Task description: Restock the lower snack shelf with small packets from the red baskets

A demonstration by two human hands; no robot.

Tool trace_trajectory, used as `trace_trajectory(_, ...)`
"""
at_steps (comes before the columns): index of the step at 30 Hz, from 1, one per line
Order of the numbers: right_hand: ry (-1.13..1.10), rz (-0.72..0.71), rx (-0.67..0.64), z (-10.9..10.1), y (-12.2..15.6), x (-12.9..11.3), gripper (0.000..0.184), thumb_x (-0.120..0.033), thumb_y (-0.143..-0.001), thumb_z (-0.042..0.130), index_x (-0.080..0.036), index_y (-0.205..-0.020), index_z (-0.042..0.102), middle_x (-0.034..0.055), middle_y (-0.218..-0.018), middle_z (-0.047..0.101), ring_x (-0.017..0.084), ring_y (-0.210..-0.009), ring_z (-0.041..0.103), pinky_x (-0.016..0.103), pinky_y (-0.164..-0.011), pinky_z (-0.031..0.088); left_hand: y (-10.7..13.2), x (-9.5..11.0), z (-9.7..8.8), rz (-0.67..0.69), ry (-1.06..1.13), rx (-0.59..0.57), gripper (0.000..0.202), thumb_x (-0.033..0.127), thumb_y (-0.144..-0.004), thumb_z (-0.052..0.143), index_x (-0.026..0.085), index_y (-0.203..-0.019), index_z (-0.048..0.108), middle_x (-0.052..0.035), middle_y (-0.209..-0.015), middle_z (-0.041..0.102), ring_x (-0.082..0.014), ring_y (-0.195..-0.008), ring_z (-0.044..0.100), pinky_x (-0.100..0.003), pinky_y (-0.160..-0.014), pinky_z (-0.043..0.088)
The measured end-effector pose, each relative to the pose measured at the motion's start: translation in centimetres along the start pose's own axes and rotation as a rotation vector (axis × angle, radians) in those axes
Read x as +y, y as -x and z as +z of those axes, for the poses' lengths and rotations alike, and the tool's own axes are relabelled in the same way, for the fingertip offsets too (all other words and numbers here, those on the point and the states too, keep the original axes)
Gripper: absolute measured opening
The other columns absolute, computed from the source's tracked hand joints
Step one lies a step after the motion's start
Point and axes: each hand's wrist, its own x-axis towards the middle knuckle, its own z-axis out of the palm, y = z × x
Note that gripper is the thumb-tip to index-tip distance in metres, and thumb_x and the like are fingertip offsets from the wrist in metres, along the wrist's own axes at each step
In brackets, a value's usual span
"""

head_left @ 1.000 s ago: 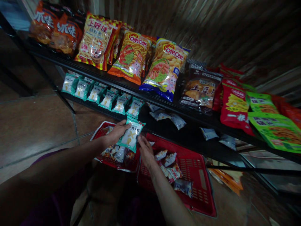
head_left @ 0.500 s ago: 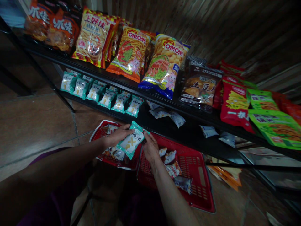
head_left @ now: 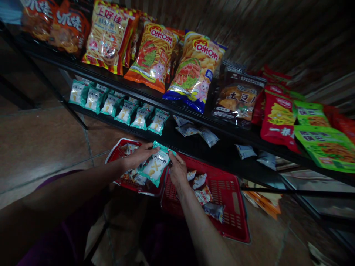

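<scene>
Floor: brown tiled floor [head_left: 36, 144], at far left beside the shelving.
Top shelf, left end: two orange crinkled snack bags [head_left: 55, 22], then a yellow-and-red striped snack bag [head_left: 108, 35], leaning side by side.
Lower shelf, left: a row of small teal snack packets [head_left: 119, 109], overlapping one another along the black metal lower shelf [head_left: 222, 155].
Left basket: red plastic basket with a pale rim [head_left: 116, 149], on the floor below the teal row, with small packets inside.
Left hand: left hand [head_left: 138, 157] is above that basket, its fingers clasped on the left edge of the held packet.
Held packet: teal-and-white snack packet with yellow pieces printed on it [head_left: 155, 164], tilted, held in the air between both hands, over the gap between the two baskets and just in front of the lower shelf.
Right hand: right hand [head_left: 177, 171], fingers pinching the packet's right edge.
Lower shelf, middle: loose silvery small packets [head_left: 191, 131], lying apart.
Top shelf, middle: an orange noodle-print bag [head_left: 151, 55] beside a blue-bottomed snack bag [head_left: 194, 70].
Right basket: red plastic mesh basket [head_left: 241, 225], holding a few small packets under the right forearm.
Top shelf, right: dark brown bag [head_left: 237, 98], red bag [head_left: 277, 118], bright green flat bags [head_left: 324, 146].
</scene>
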Motion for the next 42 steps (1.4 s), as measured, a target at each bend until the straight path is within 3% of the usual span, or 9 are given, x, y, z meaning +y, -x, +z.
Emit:
trace_trajectory(7, 0.000, -0.037, 0.014, 0.09, 0.14, -0.20, 0.025, -0.037, -0.061, 0.079, -0.020, -0.078, 0.071, -0.0021, -0.073, 0.073, 0.013, -0.065, 0.064, 0.025, -0.065, 0.050, 0.20, 0.09, 0.10, -0.067, -0.034, 0.045, 0.030, 0.039, -0.073, 0.071, 0.017, -0.093, 0.067, -0.0073, -0.086, 0.069, -0.0201, -0.083, 0.063, -0.027, -0.070, 0.048)
trace_trajectory(12, -0.017, -0.070, 0.076, 0.17, 0.35, -0.61, 0.023, -0.037, -0.061, 0.079, -0.021, -0.074, 0.068, -0.0027, -0.067, 0.071, 0.014, -0.059, 0.064, 0.027, -0.061, 0.051, 0.52, 0.02, 0.23, -0.128, -0.031, -0.102, 0.029, 0.036, -0.073, 0.071, 0.018, -0.096, 0.067, -0.0072, -0.095, 0.070, -0.0186, -0.078, 0.064, -0.027, -0.068, 0.049)
trace_trajectory(21, -0.058, -0.051, 0.135, -0.02, 0.07, -0.65, 0.027, -0.036, -0.057, 0.081, -0.018, -0.073, 0.069, -0.0007, -0.065, 0.071, 0.013, -0.055, 0.062, 0.026, -0.055, 0.049, 0.87, -0.11, 0.32, -0.164, -0.088, -0.176, 0.034, 0.035, -0.072, 0.072, 0.015, -0.099, 0.067, -0.0086, -0.090, 0.070, -0.0193, -0.072, 0.065, -0.029, -0.064, 0.049)
trace_trajectory(27, -0.016, -0.064, 0.154, -0.15, -0.15, -0.44, 0.026, -0.037, -0.058, 0.079, -0.019, -0.072, 0.068, -0.0010, -0.063, 0.070, 0.014, -0.055, 0.062, 0.026, -0.055, 0.049, 0.78, -0.65, 0.18, -0.181, -0.110, -0.153, 0.038, 0.037, -0.070, 0.072, 0.014, -0.099, 0.066, -0.0090, -0.085, 0.071, -0.0189, -0.069, 0.065, -0.029, -0.062, 0.050)
trace_trajectory(34, -0.063, -0.038, 0.219, 0.07, -0.21, -0.47, 0.023, -0.035, -0.059, 0.078, -0.019, -0.071, 0.067, -0.0017, -0.066, 0.071, 0.014, -0.059, 0.064, 0.026, -0.059, 0.050, 0.82, -0.67, 0.56, -0.211, -0.033, -0.077, 0.028, 0.029, -0.072, 0.070, 0.014, -0.095, 0.068, -0.0091, -0.084, 0.072, -0.0177, -0.065, 0.064, -0.029, -0.061, 0.051)
trace_trajectory(39, -0.062, -0.005, 0.130, 0.10, -0.24, -0.59, 0.029, -0.042, -0.058, 0.079, -0.021, -0.073, 0.067, -0.0019, -0.070, 0.071, 0.014, -0.061, 0.063, 0.026, -0.059, 0.051, 0.66, -0.69, 0.39, -0.219, 0.014, -0.044, 0.022, 0.027, -0.071, 0.071, 0.015, -0.089, 0.070, -0.0084, -0.082, 0.072, -0.0189, -0.066, 0.065, -0.030, -0.061, 0.051)
trace_trajectory(42, -0.008, 0.034, 0.029, 0.05, -0.16, -0.45, 0.032, -0.048, -0.062, 0.076, -0.024, -0.081, 0.068, -0.0015, -0.081, 0.073, 0.015, -0.074, 0.066, 0.027, -0.068, 0.053, 0.18, -0.78, 0.07, -0.203, 0.056, 0.053, 0.023, 0.028, -0.070, 0.073, 0.015, -0.089, 0.069, -0.0084, -0.083, 0.072, -0.0197, -0.070, 0.065, -0.030, -0.062, 0.051)
